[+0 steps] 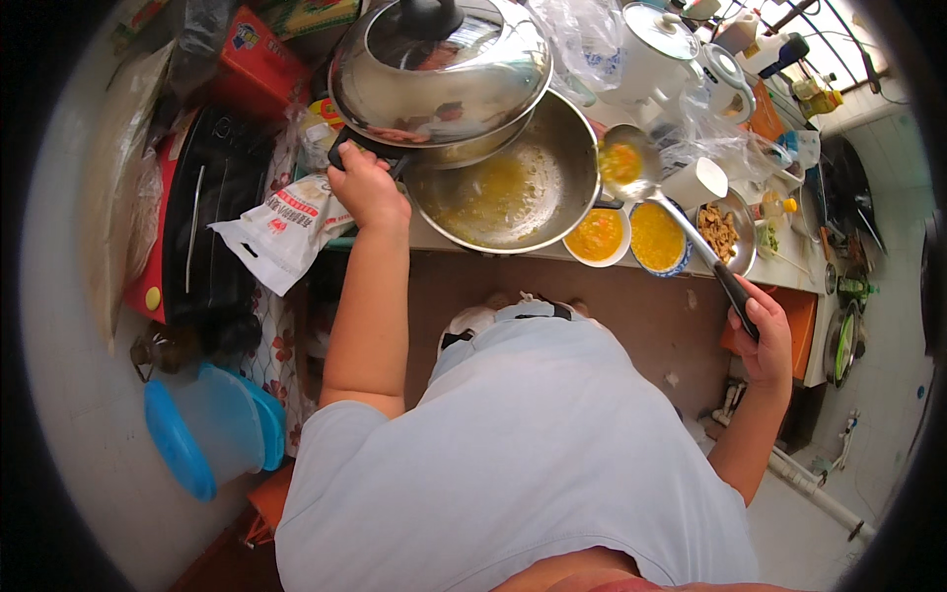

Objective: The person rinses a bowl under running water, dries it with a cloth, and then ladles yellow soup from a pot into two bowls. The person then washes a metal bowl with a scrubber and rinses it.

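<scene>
My left hand (370,181) grips a black handle (342,146) at the left side of a steel pan (510,200). A thin layer of yellowish soup with bits lies in the pan. A domed steel lid (444,96) with a black knob overlaps its far left part and hides some of the rim. My right hand (762,333) holds a steel ladle (688,229) by its black grip. Soup with orange and yellow pieces fills the ladle's bowl, just right of the pan rim. Below it stand a white bowl (627,235) and a blue-patterned bowl (688,259), both holding yellow soup.
Right of the bowls sits a metal dish (747,259) of brown food pieces, beside a white cup (699,183). White electric kettles (658,44) and plastic bags (695,140) crowd the counter behind. A white printed bag (288,229) and a black-and-red appliance (214,214) stand left.
</scene>
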Available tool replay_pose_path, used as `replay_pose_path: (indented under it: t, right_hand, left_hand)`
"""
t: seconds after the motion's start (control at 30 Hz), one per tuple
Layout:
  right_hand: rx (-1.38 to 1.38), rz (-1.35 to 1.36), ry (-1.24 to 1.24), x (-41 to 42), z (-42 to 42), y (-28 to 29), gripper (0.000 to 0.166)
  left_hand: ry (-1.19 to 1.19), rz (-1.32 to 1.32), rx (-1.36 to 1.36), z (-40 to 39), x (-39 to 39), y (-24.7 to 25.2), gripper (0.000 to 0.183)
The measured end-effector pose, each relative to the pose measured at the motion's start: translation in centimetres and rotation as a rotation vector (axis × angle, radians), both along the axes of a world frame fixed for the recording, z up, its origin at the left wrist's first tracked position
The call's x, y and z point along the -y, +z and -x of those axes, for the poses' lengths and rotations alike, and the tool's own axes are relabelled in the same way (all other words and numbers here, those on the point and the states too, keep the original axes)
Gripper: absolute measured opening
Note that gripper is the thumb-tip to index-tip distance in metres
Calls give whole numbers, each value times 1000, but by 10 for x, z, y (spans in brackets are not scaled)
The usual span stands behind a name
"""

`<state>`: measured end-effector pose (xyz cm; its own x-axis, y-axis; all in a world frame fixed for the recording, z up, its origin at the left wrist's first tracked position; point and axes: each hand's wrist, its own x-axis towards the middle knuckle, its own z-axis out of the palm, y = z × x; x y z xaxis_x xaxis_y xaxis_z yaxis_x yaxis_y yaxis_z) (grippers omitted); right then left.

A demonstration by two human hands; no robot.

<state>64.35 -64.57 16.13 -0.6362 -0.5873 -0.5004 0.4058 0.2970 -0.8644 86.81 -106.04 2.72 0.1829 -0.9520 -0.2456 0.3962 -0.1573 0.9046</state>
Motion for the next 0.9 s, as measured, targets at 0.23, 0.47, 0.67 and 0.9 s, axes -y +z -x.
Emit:
replay_pose_path:
  t: [0.23, 0.47, 0.67, 0.9]
  right_hand:
    - [-317, -287, -117, -32, -4, -42, 38]
    - [-1230, -638, 368, -18, -43, -99, 40]
    - [-1289, -520, 300, -29, -45, -109, 39]
    - [-15, -117, -389, -35, -24, -80, 37]
  left_hand:
    - [-9, 13, 2, -2, 0, -1, 29]
    - [-20, -15, 28, 0, -2, 3, 35]
    - [-7, -4, 27, -2, 0, 1, 35]
    - [5, 2, -25, 0, 2, -3, 29]
